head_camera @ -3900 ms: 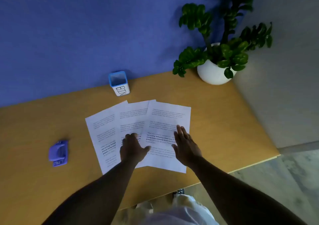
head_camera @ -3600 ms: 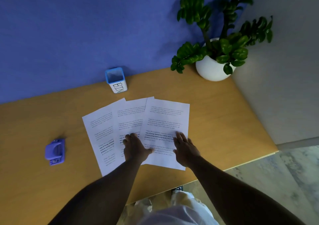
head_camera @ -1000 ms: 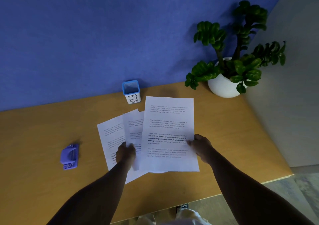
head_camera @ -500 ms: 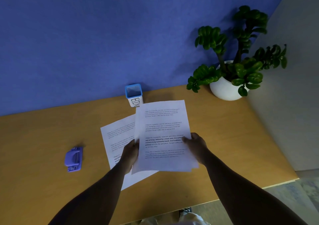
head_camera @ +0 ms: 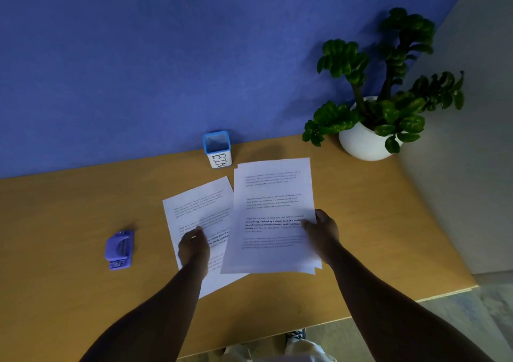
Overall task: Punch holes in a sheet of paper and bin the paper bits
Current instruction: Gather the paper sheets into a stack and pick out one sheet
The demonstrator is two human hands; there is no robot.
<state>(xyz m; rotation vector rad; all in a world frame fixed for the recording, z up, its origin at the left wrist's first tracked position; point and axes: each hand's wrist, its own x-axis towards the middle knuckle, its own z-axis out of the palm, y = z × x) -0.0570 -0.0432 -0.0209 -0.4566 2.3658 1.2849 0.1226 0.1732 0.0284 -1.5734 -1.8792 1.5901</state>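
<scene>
Two printed sheets stacked together (head_camera: 272,214) are lifted a little above the wooden table (head_camera: 69,217), pinched at their right edge by my right hand (head_camera: 322,230). A third printed sheet (head_camera: 198,209) lies flat on the table to the left, and my left hand (head_camera: 193,246) rests on its lower part with fingers curled; whether it grips the sheet is unclear. A purple hole punch (head_camera: 120,250) sits on the table far left of the papers, untouched. A small white cup with a blue rim, labelled BIN (head_camera: 218,149), stands against the blue wall behind the papers.
A leafy plant in a round white pot (head_camera: 363,142) stands at the table's back right corner. The table's right and front edges drop to a grey floor (head_camera: 472,320). A blue wall (head_camera: 166,56) backs the table.
The three fanned sheets were gathered: my right hand picked up the right one, then a second joined it. My left hand has let go of the stack and dropped onto the remaining left sheet.
</scene>
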